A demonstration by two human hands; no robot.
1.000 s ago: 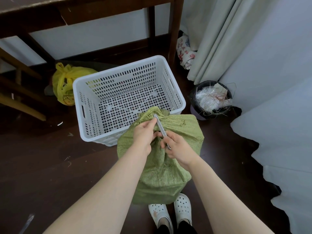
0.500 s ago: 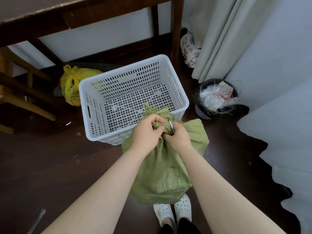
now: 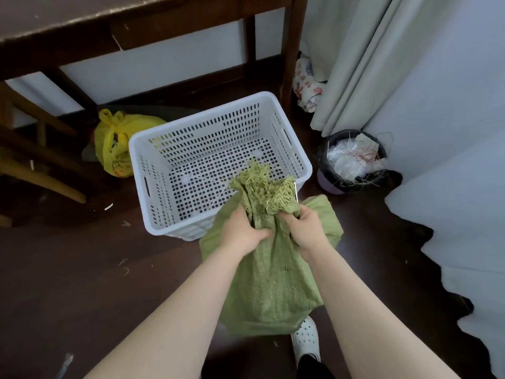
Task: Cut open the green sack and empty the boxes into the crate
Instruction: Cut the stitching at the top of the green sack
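Observation:
A green woven sack (image 3: pixel 273 280) stands on the dark floor just in front of the white perforated crate (image 3: pixel 153 165). Its frayed top hangs loose over the crate's near rim. My left hand (image 3: pixel 240 233) grips the sack's neck on the left side. My right hand (image 3: pixel 306 228) grips the neck on the right and also holds a thin metal blade (image 3: pixel 296 191), which sticks up beside the frayed edge. The crate holds nothing that I can see. No boxes show; the sack hides its contents.
A yellow plastic bag (image 3: pixel 117 143) lies left of the crate under a dark wooden table (image 3: pixel 114 26). A black bin (image 3: pixel 352 162) full of scraps stands to the right, by a curtain (image 3: pixel 363 56). White cloth (image 3: pixel 459 214) covers the floor at right. My white shoe (image 3: pixel 304 340) is below the sack.
The blade was at the sack's tied top a second ago. Now the top is frayed open, and both hands have dropped to grip the neck on either side.

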